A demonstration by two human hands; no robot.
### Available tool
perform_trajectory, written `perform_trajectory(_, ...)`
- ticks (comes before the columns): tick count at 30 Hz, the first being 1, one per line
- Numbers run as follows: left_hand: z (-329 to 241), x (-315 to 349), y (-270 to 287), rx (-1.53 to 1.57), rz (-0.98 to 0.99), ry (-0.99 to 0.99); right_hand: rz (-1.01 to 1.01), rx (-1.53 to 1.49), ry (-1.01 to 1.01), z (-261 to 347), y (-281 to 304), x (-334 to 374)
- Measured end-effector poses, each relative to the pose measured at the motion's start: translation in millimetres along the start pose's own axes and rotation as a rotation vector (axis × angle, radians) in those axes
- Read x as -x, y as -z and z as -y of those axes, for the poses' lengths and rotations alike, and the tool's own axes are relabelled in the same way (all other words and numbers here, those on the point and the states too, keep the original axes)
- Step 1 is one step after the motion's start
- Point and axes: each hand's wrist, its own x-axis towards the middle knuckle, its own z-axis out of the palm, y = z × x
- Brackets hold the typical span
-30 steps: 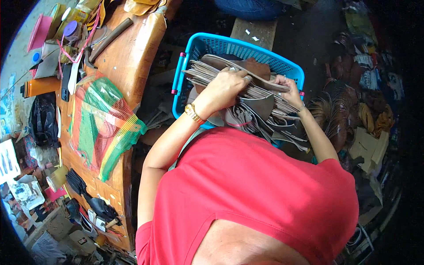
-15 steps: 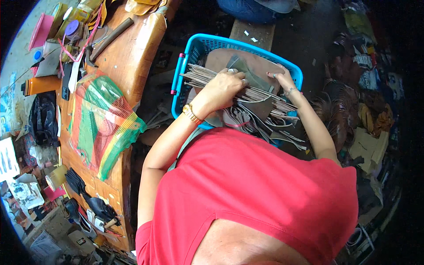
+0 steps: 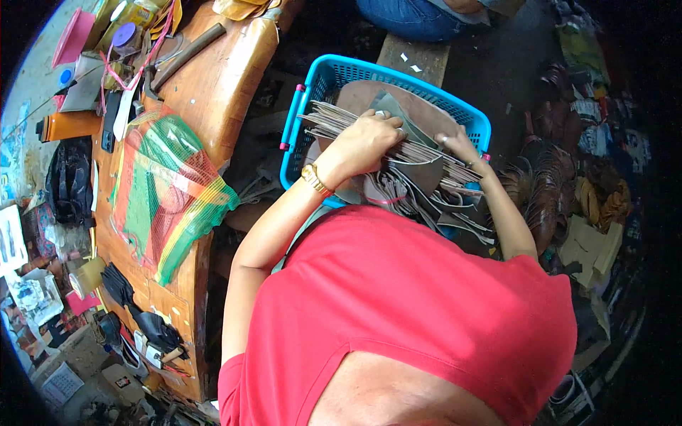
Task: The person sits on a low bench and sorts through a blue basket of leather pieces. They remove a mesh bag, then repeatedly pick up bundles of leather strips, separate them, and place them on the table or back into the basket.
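Observation:
A blue plastic basket [image 3: 298, 117] stands in front of me, filled with flat brown and grey pieces that look like leather. My left hand [image 3: 369, 142], wearing a gold watch, is closed over a stack of thin brown pieces [image 3: 328, 121] lying across the basket. Behind the stack, a grey-green sheet [image 3: 401, 113] rests against a larger brown sheet [image 3: 359, 94]. My right hand [image 3: 460, 148] is at the basket's right side, near the stack's right end; motion smears its fingers. Closer to me, more strips [image 3: 387, 188] fan out with a pink band around them.
On the left is a wooden table [image 3: 231, 78] with a hammer [image 3: 188, 57], a colourful mesh bag [image 3: 170, 192] and an orange bottle [image 3: 69, 126]. Brown pieces [image 3: 550, 174] are heaped on the right. Beyond the basket, another person's jeans-clad leg [image 3: 412, 18] shows beside a plank [image 3: 419, 57].
My right hand has come nearer to me, from the large brown sheet's edge toward the stack's right end. My left hand stays on the stack.

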Motion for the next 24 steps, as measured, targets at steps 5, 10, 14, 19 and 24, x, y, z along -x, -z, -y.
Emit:
perform_trajectory(5,3.3,0.6,-0.1,-0.025,-0.017,-0.007,0.044,-0.572,-0.135,-1.9,-9.8,-7.9)
perform_trajectory(10,1.8,3.3,-0.3,-0.027,-0.006,-0.017,0.110,-0.594,-0.273,-15.3,0.0,-6.6)
perform_trajectory(14,1.7,3.7,-1.0,-0.029,-0.025,-0.035,0.070,-0.929,-0.395,-34.5,-10.8,-6.9)
perform_trajectory(19,3.9,4.5,-3.1,-0.027,-0.028,-0.019,-0.062,-1.062,-0.430,21.7,-16.0,-3.1)
perform_trajectory(24,5.4,6.3,-5.5,-0.008,-0.057,-0.006,0.016,-1.187,-0.575,34.3,-13.4,0.8)
